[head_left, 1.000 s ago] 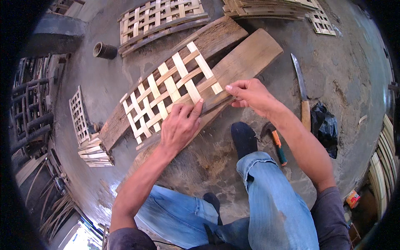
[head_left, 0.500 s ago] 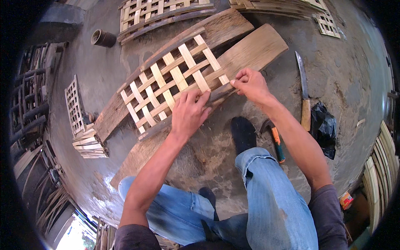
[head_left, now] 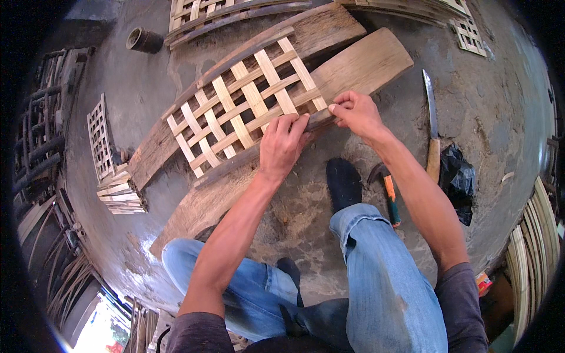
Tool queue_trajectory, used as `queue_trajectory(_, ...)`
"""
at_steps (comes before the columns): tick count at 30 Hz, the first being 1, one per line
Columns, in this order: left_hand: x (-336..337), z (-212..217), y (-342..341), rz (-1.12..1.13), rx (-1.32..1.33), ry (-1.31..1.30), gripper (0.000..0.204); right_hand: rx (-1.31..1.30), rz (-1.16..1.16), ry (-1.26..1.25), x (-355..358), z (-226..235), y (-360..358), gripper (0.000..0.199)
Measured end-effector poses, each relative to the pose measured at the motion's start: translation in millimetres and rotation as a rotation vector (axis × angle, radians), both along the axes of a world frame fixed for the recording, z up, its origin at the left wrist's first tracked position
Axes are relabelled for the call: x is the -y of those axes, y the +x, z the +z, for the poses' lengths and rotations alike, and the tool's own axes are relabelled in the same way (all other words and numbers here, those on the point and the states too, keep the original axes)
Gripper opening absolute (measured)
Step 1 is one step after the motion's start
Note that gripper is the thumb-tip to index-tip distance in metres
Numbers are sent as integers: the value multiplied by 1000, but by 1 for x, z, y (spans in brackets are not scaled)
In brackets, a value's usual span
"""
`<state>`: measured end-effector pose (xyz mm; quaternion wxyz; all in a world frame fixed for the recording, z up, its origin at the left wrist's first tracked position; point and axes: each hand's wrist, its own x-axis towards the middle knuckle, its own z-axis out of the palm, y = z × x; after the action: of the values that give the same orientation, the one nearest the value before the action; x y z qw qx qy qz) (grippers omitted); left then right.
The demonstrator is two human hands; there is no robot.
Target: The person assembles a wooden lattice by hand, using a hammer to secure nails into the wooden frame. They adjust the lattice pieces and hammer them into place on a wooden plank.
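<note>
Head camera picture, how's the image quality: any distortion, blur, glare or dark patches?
Head view: strong fisheye, so the long wooden plank bows and the corners go black. Centre is sharp: the woven bamboo lattice, left hand and right hand show no blur. Soft daylight, faint shadows; the lower-left opening is blown out white, the left rim dim.

Looks to me like small bamboo craft workshop, work done on bare concrete floor [head_left: 500, 100]. I see woven lattice panel [head_left: 247, 106] on rough planks [head_left: 359, 62] just past fingers, long knife [head_left: 432, 126] and hammer [head_left: 385, 188] right of them, finished lattices [head_left: 100, 138] stacked left, bundled strips [head_left: 532, 235] far right.
</note>
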<state>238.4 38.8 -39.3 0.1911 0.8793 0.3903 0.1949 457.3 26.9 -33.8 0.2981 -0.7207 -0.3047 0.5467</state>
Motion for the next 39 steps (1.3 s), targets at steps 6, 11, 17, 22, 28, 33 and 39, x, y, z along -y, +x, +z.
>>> queue_trajectory(6, -3, 37, -14, 97, -19, -108, 59, -128, -53, 34, 6, 17, 2, 20)
queue_trajectory(11, -8, 72, -27, 47, -128, 0, 61, -274, -99, 40, 0, 46, 0, 19)
queue_trajectory(17, -50, 123, -35, -37, -213, 34, 59, -337, -178, 161, -22, 87, -10, 28)
queue_trajectory(22, -91, 221, -43, 4, -253, -84, 48, -96, -207, 589, -47, 153, -28, 32)
queue_trajectory(28, -114, 290, -54, -119, -169, -402, 44, 837, 76, 1485, -47, 229, -23, 31)
queue_trajectory(33, -93, 263, -43, -172, -209, -404, 45, 885, 361, 1458, -35, 221, -44, 27)
queue_trajectory(39, -80, 229, -42, -224, -163, -527, 46, 847, 414, 1364, -21, 176, -46, 21)
